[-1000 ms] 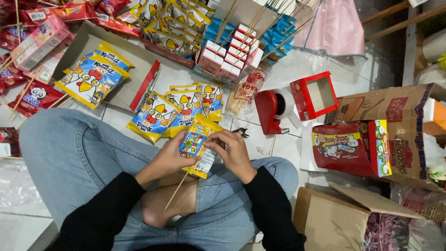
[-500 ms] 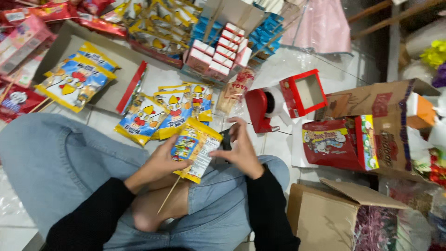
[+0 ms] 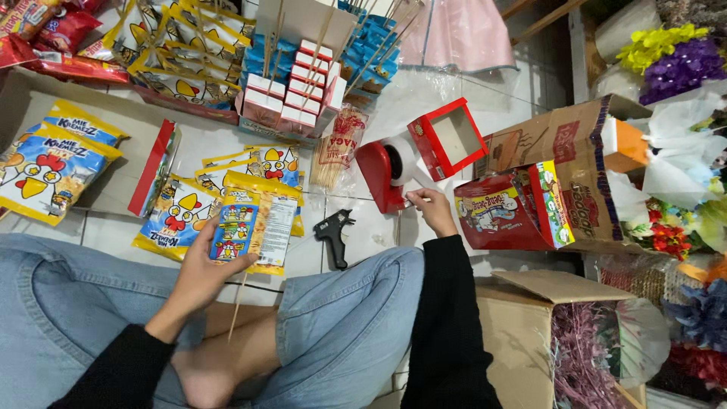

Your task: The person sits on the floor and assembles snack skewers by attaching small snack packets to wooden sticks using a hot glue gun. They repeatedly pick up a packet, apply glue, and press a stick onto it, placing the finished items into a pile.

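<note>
Moved off the snack packet since half a second ago: right hand (image 3: 433, 210), now stretched out to the red tape dispenser (image 3: 388, 173) on the white tiles, fingertips pinched narrow at the dispenser's front edge, apparently on the tape end, though too small to tell for sure. Left alone with the yellow snack packet (image 3: 254, 229): left hand (image 3: 204, 271), fingers closed along the packet's lower left side, thumb across its front, packet held upright above the crossed legs in blue jeans. Fixed behind the packet and sticking out below it: thin wooden skewer (image 3: 237, 309), slanting down toward the bare foot. Lying on the tiles between packet and dispenser, touching neither: black glue gun (image 3: 334, 232). Just behind the held packet, more yellow snack packets (image 3: 176, 221) spread flat on the floor. Beside the dispenser on the far side, clear bag of skewers (image 3: 338, 148). Right of the right hand, near but apart, red carton of snacks (image 3: 506, 214) lying open on its side.
</note>
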